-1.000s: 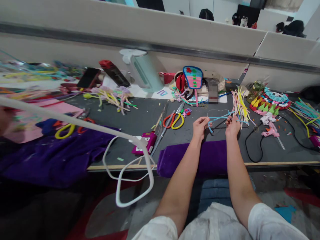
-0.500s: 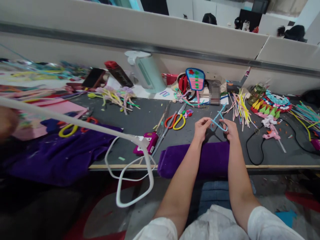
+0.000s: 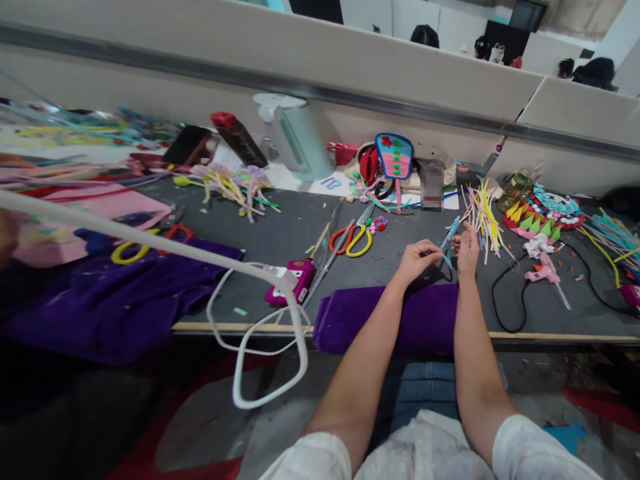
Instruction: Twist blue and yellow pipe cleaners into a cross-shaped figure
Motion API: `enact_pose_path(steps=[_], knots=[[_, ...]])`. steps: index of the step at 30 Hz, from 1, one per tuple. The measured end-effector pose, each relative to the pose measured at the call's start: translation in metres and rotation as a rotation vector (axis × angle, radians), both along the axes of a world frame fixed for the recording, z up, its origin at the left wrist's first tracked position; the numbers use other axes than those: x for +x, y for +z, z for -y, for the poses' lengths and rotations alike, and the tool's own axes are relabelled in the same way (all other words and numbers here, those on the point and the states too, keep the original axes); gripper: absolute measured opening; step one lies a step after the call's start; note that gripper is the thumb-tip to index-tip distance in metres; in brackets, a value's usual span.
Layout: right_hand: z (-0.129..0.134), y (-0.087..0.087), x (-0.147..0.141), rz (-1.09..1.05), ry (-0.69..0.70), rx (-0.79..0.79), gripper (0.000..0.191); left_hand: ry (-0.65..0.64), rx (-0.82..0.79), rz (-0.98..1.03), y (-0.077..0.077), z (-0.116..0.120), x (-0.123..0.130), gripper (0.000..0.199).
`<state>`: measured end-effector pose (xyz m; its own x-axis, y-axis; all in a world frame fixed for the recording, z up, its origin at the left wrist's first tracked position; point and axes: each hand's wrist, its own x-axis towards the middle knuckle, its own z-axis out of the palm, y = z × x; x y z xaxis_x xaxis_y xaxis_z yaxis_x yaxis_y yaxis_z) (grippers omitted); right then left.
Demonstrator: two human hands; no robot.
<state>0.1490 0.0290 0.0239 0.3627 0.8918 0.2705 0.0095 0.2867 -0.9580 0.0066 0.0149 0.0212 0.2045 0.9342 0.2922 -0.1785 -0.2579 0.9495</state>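
A light blue pipe cleaner [image 3: 451, 233], bent into a narrow folded shape, is between my two hands above the dark table. My left hand [image 3: 419, 259] pinches its lower left part with thumb and forefinger. On the other side, my right hand [image 3: 468, 252] has its fingers raised and apart, close beside the pipe cleaner; whether they touch it I cannot tell. Below my forearms a folded purple cloth [image 3: 360, 317] lies along the table edge. A bundle of cut pastel pipe cleaners [image 3: 483, 217] is just beyond my right hand.
Scissors with red and yellow handles [image 3: 359, 240] lie left of my hands. A pink glue gun [image 3: 544, 269] with a black cord is to the right. A white tubular frame [image 3: 240, 265] crosses the left side. Behind stand a pale green kettle [image 3: 303, 143] and a decorated fan-shaped piece [image 3: 395, 157].
The pipe cleaner went from a wide crossed loop to a narrower, more upright shape. My left hand shifted right, and my right hand's fingers have risen and loosened.
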Motion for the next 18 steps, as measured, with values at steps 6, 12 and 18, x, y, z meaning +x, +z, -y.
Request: enact_pose_path(steps=[6,12,18], knots=[[0.009,0.005,-0.004,0.246,0.071,0.07,0.035,0.047,0.154,-0.137,-0.004,-0.002,0.003,0.009],[0.015,0.002,-0.015,0.633,-0.249,0.054,0.026,0.062,0.188,-0.186,-0.011,-0.006,0.008,0.01],[0.026,0.006,-0.022,0.739,-0.333,0.045,0.027,0.078,0.139,-0.13,-0.011,-0.006,0.008,0.008]])
